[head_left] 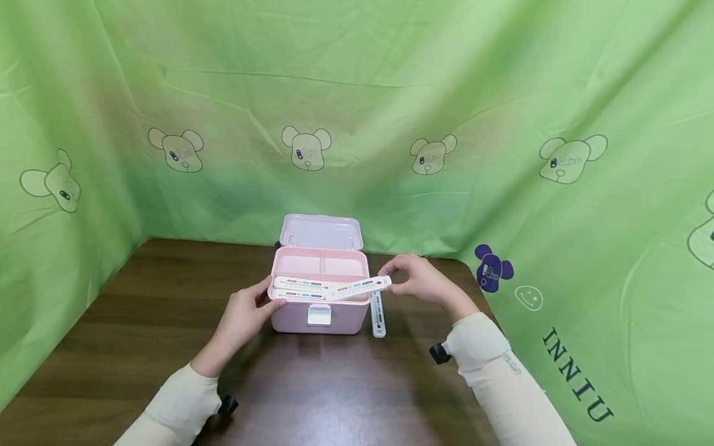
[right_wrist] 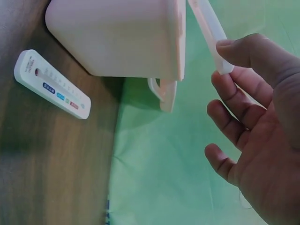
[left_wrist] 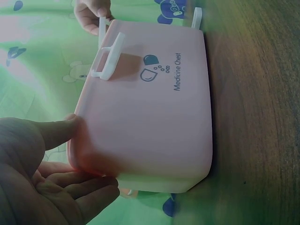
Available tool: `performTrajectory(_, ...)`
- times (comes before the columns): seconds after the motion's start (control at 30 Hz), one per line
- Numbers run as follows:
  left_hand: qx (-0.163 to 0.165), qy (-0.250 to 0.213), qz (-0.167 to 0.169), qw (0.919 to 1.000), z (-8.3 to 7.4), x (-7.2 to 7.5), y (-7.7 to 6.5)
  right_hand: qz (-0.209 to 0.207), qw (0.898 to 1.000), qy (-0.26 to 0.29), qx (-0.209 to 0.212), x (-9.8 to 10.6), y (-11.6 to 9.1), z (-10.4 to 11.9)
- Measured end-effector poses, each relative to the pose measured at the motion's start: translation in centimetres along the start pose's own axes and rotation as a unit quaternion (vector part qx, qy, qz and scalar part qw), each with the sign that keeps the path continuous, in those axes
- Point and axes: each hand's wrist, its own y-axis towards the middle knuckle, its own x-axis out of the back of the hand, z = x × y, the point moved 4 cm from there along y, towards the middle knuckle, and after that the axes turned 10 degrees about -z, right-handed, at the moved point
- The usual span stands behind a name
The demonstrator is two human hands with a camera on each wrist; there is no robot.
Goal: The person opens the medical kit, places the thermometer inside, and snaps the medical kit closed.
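A pink medicine box (head_left: 318,317) stands on the table with its lid (head_left: 321,232) raised at the back. My left hand (head_left: 243,314) holds its left front corner, thumb on the front and fingers along the side; the left wrist view shows this grip and the "Medicine Chest" print. My right hand (head_left: 418,280) pinches the right end of a slim white thermometer (head_left: 362,287) between thumb and fingers. This thermometer slants across the box's right rim, its other end over more white thermometers (head_left: 301,285) at the front of the box. The white front latch (head_left: 320,314) hangs down.
Another thermometer (right_wrist: 52,84) lies on the brown wooden table (head_left: 167,297), just right of the box. A pink tray with a divider (head_left: 321,261) fills the back of the box. Green cloth (head_left: 368,80) with bear prints hangs behind and on both sides.
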Motion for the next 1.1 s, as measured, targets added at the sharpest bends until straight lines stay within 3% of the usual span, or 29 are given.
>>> performTrajectory(0.2, -0.006, 0.005, -0.003, 1.0000, 0.1, -0.1, 0.1, 0.013, 0.998, -0.036, 0.040, 0.2, 0.6, 1.1)
performTrajectory(0.6, -0.002, 0.004, -0.007, 1.0000, 0.3, -0.1, 0.1, 0.080, 0.992, -0.067, 0.069, 0.0, 2.1, 3.4)
performTrajectory(1.1, -0.007, 0.002, -0.012, 0.9999, 0.2, -0.1, 0.1, 0.091, 0.989, -0.076, 0.089, -1.3, 3.8, 4.5)
